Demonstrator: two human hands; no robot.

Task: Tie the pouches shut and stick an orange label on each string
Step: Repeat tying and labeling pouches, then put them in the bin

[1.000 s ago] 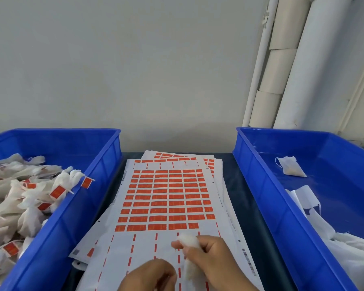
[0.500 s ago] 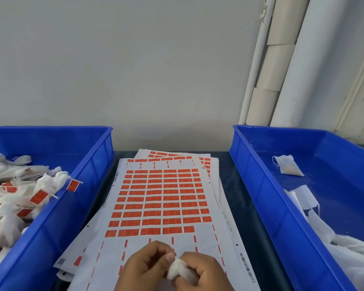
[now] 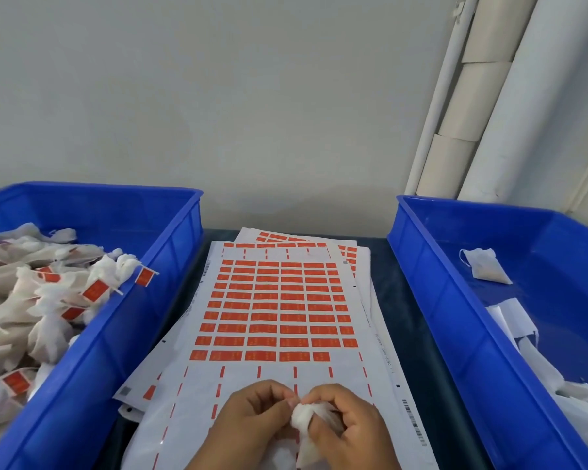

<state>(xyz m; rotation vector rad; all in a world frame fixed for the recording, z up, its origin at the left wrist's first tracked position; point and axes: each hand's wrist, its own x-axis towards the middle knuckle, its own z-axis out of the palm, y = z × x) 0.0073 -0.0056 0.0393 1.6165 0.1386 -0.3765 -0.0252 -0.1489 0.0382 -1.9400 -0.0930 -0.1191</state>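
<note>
While both hands sit at the bottom edge of the view, much of the pouch (image 3: 311, 424) is hidden: the right hand (image 3: 348, 425) wraps its body, and the lower end runs out of frame with the wrists. Only the gathered white neck shows, bunched and wrinkled, poking up and to the left between the two hands. Its long axis seems to run from that neck down toward the person, though the covered part makes this hard to judge. The string is too thin to make out.

The right hand's fingers curl round the pouch and hold it. The left hand (image 3: 252, 418) meets it at the neck, its fingers (image 3: 279, 403) bent and pinched narrow at the tip of the fabric; whether they hold string or cloth cannot be told.

The hands hover over the near, peeled part of a label sheet (image 3: 279, 310) lying on the dark bench (image 3: 404, 320), with more sheets stacked under it. Rows of orange labels (image 3: 272, 342) fill the sheet's far part.

The left bin (image 3: 123, 337) holds a heap of tied pouches (image 3: 48, 300) with orange tags on their strings; its near end is cut off. The right bin (image 3: 462, 334) holds one flat untied pouch (image 3: 484, 269) near the far wall and loose white fabric (image 3: 537, 347) cut off at the frame's right edge.
</note>
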